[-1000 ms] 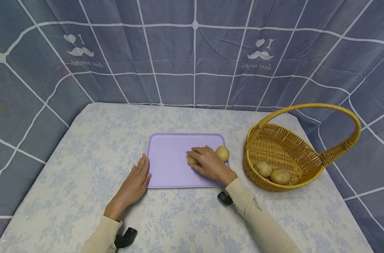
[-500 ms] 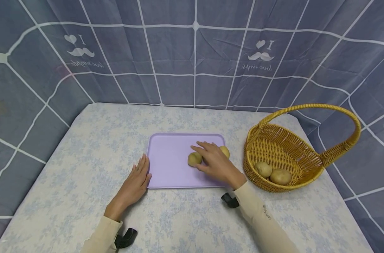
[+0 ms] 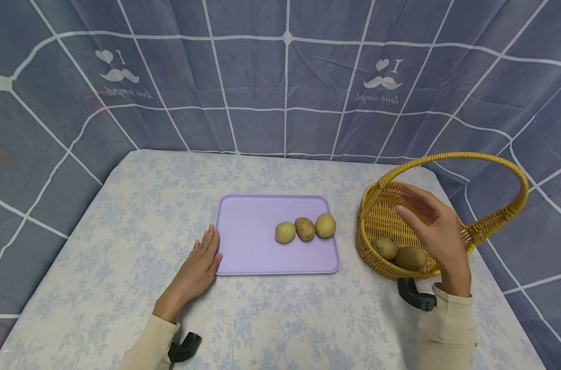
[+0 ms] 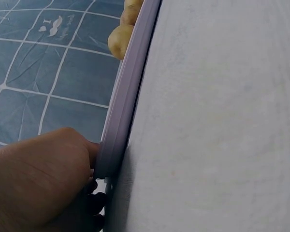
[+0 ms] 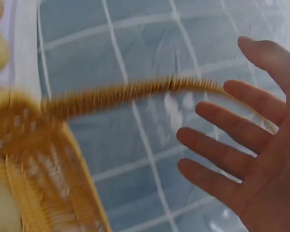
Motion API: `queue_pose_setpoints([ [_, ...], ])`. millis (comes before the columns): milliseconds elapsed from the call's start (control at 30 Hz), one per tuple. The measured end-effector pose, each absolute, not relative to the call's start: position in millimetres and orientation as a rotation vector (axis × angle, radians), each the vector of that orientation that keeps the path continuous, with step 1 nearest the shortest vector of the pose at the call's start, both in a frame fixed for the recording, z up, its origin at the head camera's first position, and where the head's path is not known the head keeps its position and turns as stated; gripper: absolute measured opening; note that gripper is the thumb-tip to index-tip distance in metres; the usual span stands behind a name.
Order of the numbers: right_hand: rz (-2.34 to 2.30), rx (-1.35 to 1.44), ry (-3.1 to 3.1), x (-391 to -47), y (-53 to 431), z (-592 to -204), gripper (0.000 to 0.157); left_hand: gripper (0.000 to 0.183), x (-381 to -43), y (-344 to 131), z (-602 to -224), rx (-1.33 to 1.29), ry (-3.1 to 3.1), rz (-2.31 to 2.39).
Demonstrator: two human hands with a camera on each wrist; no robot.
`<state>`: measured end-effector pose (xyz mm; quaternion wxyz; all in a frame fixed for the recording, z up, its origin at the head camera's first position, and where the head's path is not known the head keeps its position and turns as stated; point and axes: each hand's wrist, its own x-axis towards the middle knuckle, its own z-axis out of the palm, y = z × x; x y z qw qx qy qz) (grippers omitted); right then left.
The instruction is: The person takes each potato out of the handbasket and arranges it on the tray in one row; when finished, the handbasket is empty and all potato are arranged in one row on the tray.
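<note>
A lilac tray (image 3: 253,234) lies on the table with three potatoes in a row toward its right side: a left one (image 3: 285,232), a middle one (image 3: 305,229) and a right one (image 3: 325,225). Along the tray's left edge rests my left hand (image 3: 194,272), its fingers straight and touching the rim. My right hand (image 3: 440,234) is over the wicker basket (image 3: 368,252), holding nothing; the right wrist view shows its fingers spread. Inside the basket sit two potatoes, one paler (image 3: 385,247) and one browner (image 3: 410,258), below and left of that hand.
The basket's tall arched handle (image 3: 456,154) rises over its right part, close to my right hand. A pale floral cloth (image 3: 137,216) covers the table. Behind hangs a blue-grey checked curtain (image 3: 253,72).
My right hand has let go of the left potato on the tray and moved right, over the basket. The three tray potatoes are uncovered now. My left hand stays put.
</note>
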<state>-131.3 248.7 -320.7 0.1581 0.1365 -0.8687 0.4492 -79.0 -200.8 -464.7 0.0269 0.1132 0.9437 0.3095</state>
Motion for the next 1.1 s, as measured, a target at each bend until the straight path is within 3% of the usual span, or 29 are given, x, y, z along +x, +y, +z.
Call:
queue_pose_setpoints([
  [133,1.158,0.239,-2.73,-141.9,269.6,-329.1,0.053,0.059,-79.4,-201.1,-465.0,0.348,2.917,0.954],
  [333,0.934,0.34,-3.123,-161.2,281.7,-354.7,0.071,0.059,-80.3,-201.6,-465.3,0.346,2.919,0.941],
  [500,1.083,0.385,-3.304,-162.6,276.6,-378.2,0.074,0.059,-79.6,-201.0,-465.4,0.343,2.919,0.944],
  [833,0.95,0.427,-3.332,-154.4,267.3,-392.9,0.048,0.059,-78.3,-200.0,-465.7,0.334,2.921,0.949],
  [1100,0.964,0.367,-3.31,-152.0,264.9,-388.6,0.037,0.059,-79.0,-200.2,-465.6,0.339,2.917,0.951],
])
